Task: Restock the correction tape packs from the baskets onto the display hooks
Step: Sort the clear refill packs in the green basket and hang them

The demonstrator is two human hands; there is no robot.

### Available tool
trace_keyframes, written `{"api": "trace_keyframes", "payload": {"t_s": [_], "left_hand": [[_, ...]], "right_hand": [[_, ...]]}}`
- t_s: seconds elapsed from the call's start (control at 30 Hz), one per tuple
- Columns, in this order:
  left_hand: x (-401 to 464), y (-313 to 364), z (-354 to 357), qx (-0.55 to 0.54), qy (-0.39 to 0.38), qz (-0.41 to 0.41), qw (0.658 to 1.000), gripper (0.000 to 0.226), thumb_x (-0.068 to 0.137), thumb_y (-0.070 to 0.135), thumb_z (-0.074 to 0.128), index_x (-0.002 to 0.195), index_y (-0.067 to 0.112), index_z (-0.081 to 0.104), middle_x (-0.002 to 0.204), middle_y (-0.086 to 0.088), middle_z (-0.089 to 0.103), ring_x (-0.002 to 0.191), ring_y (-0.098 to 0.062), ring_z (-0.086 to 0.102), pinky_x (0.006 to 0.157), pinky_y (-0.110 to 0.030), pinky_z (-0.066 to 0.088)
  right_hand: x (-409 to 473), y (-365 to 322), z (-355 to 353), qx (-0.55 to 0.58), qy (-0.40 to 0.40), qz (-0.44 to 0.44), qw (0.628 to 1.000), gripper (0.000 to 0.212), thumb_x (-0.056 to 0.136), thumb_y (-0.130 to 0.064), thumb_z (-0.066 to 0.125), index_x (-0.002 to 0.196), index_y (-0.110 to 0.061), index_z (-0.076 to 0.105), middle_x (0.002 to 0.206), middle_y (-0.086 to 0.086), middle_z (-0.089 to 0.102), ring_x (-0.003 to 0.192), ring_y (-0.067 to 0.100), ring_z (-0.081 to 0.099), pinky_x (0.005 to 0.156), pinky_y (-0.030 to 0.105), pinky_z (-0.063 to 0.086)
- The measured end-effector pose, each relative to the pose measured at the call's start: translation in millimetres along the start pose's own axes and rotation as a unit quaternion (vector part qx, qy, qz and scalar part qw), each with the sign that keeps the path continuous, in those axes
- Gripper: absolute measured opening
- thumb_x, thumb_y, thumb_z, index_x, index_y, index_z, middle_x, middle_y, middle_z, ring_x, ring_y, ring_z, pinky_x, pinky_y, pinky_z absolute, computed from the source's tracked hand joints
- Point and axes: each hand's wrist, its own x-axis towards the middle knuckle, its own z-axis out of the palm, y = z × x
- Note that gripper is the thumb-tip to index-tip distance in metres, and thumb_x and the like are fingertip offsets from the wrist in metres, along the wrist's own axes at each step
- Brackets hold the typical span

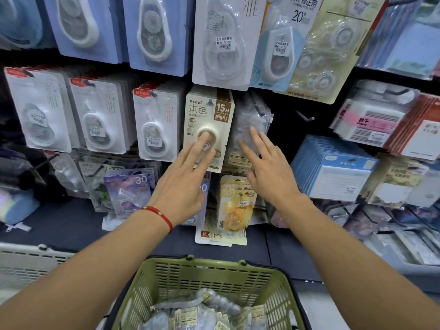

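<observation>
From where I watch, the basket (207, 282) sits at six o'clock with loose packs (202, 310) in it, the hanging rows of correction tape packs (207, 125) fill the wall at twelve, and both hands (183, 182) reach between them, left hand beside right hand (269, 172).

Dark pegboard wall (288, 129) above a dark blue-grey shelf ledge (71, 225), evenly lit.

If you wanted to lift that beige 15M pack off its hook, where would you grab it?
Probably pinch the beige 15M pack by its flat lower card edges, coming from the front, then slide it outward along the hook. The bulging blister in the middle offers little grip, and the hook hole sits at the top.
</observation>
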Motion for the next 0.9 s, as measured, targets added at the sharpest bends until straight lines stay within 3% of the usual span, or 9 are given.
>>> {"api": "trace_keyframes", "payload": {"t_s": [0.1, 0.17, 0.27, 0.33, 0.4, 0.57, 0.7, 0.8, 0.9], "left_hand": [[-6, -1, -3, -0.008, -0.007, -0.002, 1.0, 0.088, 0.088, 0.006, 0.067, 0.165, 0.015, 0.025, 0.176, 0.001, -0.006, 0.161, -0.025, 0.011, 0.115, -0.037, 0.045], [-15, 1, -4, -0.011, -0.019, -0.016, 1.0, 0.083, 0.086, 0.004, 0.067, 0.162, 0.015, 0.034, 0.176, 0.0, 0.002, 0.159, -0.026, 0.018, 0.104, -0.038, 0.05], [-33, 6, -3, -0.011, -0.056, -0.025, 0.998, 0.073, 0.087, 0.008, 0.064, 0.157, 0.015, 0.042, 0.172, -0.006, 0.019, 0.153, -0.03, 0.027, 0.109, -0.046, 0.047], [-49, 9, 2, -0.012, -0.095, -0.036, 0.995, 0.069, 0.09, 0.013, 0.062, 0.156, 0.017, 0.043, 0.169, -0.007, 0.026, 0.152, -0.03, 0.028, 0.113, -0.048, 0.042], [-70, 13, 10, -0.009, -0.142, -0.043, 0.989, 0.066, 0.092, 0.017, 0.06, 0.155, 0.021, 0.043, 0.166, -0.006, 0.03, 0.151, -0.029, 0.03, 0.114, -0.047, 0.04], [-140, 20, 48, -0.001, -0.236, -0.088, 0.968, 0.056, 0.09, 0.024, 0.06, 0.146, 0.031, 0.054, 0.151, 0.007, 0.049, 0.143, -0.02, 0.04, 0.11, -0.04, 0.042], [-209, 11, 86, 0.056, -0.353, -0.174, 0.917, 0.056, 0.091, 0.032, 0.057, 0.146, 0.038, 0.05, 0.155, 0.008, 0.044, 0.148, -0.018, 0.034, 0.118, -0.038, 0.034], [-250, -4, 101, 0.099, -0.396, -0.207, 0.889, 0.06, 0.093, 0.038, 0.06, 0.151, 0.035, 0.047, 0.172, -0.001, 0.021, 0.16, -0.022, 0.013, 0.128, -0.044, 0.015], [-259, -15, 106, 0.078, -0.36, -0.209, 0.906, 0.06, 0.09, 0.025, 0.064, 0.148, 0.028, 0.052, 0.176, -0.002, 0.003, 0.162, -0.024, -0.001, 0.13, -0.045, 0.016]], "right_hand": [[-4, -2, 0, 0.003, -0.005, -0.004, 1.0, 0.08, 0.095, -0.018, 0.059, 0.166, -0.025, 0.023, 0.177, 0.004, -0.008, 0.163, 0.024, -0.001, 0.128, 0.051, 0.024], [-13, -5, -2, 0.039, 0.014, -0.005, 0.999, 0.066, 0.094, -0.013, 0.06, 0.158, -0.016, 0.042, 0.174, 0.012, 0.015, 0.159, 0.031, 0.021, 0.123, 0.05, 0.033], [-42, -11, 4, 0.133, 0.076, -0.008, 0.988, 0.046, 0.094, -0.005, 0.06, 0.139, -0.008, 0.059, 0.153, 0.012, 0.049, 0.13, 0.031, 0.054, 0.095, 0.047, 0.052], [-65, -17, 13, 0.179, 0.09, -0.015, 0.98, 0.034, 0.094, -0.005, 0.059, 0.127, -0.01, 0.064, 0.135, 0.005, 0.058, 0.104, 0.025, 0.063, 0.071, 0.037, 0.052], [-86, -24, 27, 0.213, 0.056, -0.031, 0.975, 0.023, 0.096, -0.007, 0.059, 0.118, -0.012, 0.066, 0.121, 0.002, 0.064, 0.086, 0.026, 0.065, 0.064, 0.038, 0.051], [-132, -52, 79, 0.243, -0.209, -0.05, 0.946, 0.024, 0.1, -0.017, 0.051, 0.118, -0.02, 0.068, 0.106, 0.002, 0.074, 0.093, 0.029, 0.067, 0.075, 0.041, 0.053], [-190, -88, 145, 0.216, -0.469, -0.074, 0.853, 0.033, 0.103, -0.029, 0.056, 0.134, -0.022, 0.062, 0.124, 0.005, 0.067, 0.111, 0.027, 0.062, 0.081, 0.035, 0.047], [-236, -116, 183, 0.188, -0.519, -0.091, 0.829, 0.058, 0.102, -0.043, 0.06, 0.153, -0.02, 0.045, 0.153, 0.011, 0.049, 0.138, 0.034, 0.049, 0.106, 0.043, 0.046], [-263, -146, 200, 0.166, -0.504, -0.076, 0.844, 0.079, 0.1, -0.053, 0.06, 0.162, -0.017, 0.026, 0.163, 0.014, 0.031, 0.147, 0.036, 0.035, 0.116, 0.05, 0.036]]}}
